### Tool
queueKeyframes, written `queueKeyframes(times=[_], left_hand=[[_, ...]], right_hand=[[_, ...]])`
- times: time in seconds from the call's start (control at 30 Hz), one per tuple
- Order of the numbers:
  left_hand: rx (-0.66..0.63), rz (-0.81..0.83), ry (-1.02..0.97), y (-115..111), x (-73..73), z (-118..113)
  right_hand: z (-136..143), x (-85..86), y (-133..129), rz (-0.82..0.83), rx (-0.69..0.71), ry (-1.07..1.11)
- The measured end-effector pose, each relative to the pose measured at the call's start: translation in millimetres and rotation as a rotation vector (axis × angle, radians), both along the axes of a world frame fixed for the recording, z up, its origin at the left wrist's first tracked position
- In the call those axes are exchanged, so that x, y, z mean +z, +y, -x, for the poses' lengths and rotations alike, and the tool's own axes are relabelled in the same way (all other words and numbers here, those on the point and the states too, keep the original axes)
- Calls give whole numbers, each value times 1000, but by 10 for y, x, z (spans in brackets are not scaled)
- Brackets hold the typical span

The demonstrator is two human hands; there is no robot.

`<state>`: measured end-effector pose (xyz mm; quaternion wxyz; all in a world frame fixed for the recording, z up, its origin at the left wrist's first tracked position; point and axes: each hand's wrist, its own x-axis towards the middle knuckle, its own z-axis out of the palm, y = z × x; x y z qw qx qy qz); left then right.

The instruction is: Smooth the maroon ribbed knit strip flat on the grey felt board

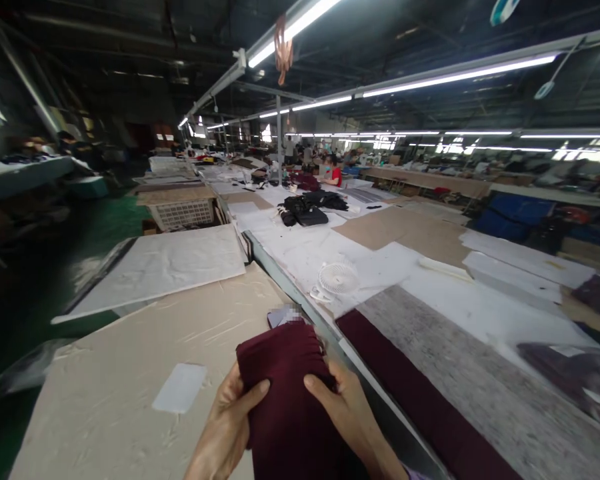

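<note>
Between my two hands is a stack of folded maroon fabric (290, 400), held up in front of the table edge. My left hand (235, 413) grips its left side, thumb lying on top of the cloth. On the opposite side my right hand (347, 403) clasps it, thumb also on top and fingers behind. The far edge of the stack shows several layers at its right corner. The lower end of the cloth runs out of view. Just beyond it lies a small greyish item (283, 316), partly blurred out.
A beige-covered surface (130, 360) with a white paper piece (180, 388) is at left. On the white table to the right are a small white fan (337, 278), a long maroon strip (410, 393), grey speckled material (460, 360) and dark garments (310, 207). A person in red (335, 175) is farther back.
</note>
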<state>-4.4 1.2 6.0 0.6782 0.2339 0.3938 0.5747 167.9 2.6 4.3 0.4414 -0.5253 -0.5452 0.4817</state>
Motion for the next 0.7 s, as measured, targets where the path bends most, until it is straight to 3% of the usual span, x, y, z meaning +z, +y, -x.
queueKeyframes(times=[0.17,0.27,0.37,0.47,0.57,0.7], left_hand=[[-7,8,4,111,-64,-184],[-18,18,21,190,-116,-308],[-53,23,66,274,-153,-487],[-108,60,108,360,-224,-750],[-187,134,182,463,-399,-1105],[-438,228,223,500,-743,-1706]], right_hand=[[-178,-154,46,49,-96,268],[-330,-197,66,72,-66,358],[-487,-230,73,82,-65,349],[-671,-327,92,88,-195,284],[-1001,-522,128,89,-358,168],[-1676,-806,-22,113,-540,-38]])
